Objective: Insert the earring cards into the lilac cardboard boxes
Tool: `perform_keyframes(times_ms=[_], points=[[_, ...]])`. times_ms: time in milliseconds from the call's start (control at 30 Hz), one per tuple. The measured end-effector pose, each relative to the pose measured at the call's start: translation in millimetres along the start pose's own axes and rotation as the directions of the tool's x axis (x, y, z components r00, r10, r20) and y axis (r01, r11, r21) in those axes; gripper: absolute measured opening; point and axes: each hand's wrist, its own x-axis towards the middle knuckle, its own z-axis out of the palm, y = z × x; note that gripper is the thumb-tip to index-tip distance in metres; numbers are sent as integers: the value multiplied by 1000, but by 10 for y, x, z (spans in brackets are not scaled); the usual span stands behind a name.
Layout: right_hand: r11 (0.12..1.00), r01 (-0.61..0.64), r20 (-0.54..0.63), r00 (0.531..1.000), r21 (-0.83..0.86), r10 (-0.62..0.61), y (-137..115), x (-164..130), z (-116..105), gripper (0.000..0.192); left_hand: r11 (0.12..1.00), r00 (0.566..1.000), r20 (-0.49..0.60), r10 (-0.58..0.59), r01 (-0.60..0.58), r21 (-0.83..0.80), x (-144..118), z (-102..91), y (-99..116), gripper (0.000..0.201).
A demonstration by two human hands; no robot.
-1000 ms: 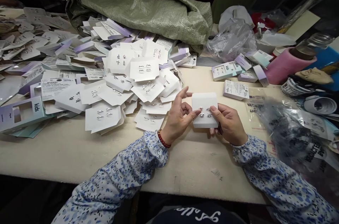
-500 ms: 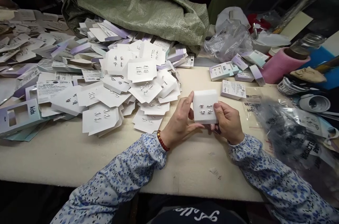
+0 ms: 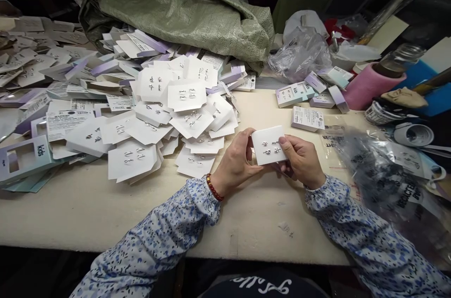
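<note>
Earring card (image 3: 270, 147) tilted since earlier, clamped at opposite edges by left hand (image 3: 235, 159) and right hand (image 3: 302, 160); four earrings (image 3: 276, 150) mounted, card unboxed; filled kids box (image 3: 293, 95) left near worktop's (image 3: 141, 213) far edge

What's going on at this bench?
The left hand and right hand are holding one white card above the table, with small silvery pieces on its face. The right thumb presses near its right edge. Similar loose cards lie heaped to the left, mixed with boxes, in front of a green sack.
</note>
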Motion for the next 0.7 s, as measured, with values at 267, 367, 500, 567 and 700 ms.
perform_keyframes(times_ms=[267,367,500,567,700], points=[[989,64,-70,995,-133,-74,28,-10,0,36,998,999,33,-27,29,-57,-10,-6,57,82],[957,132,-84,984,-259,-158,43,-16,-14,41,995,999,23,-33,35,-95,-6,-1,57,79],[875,187,-125,955,-447,-268,67,-40,9,60,999,998,-58,-37,35,-37,-18,34,21,74],[816,197,-139,938,-544,-319,73,-60,46,79,998,993,-118,-2,9,62,-28,55,4,68],[683,254,-88,902,-685,-424,79,-98,131,79,975,990,-124,64,-36,218,-33,88,22,54]])
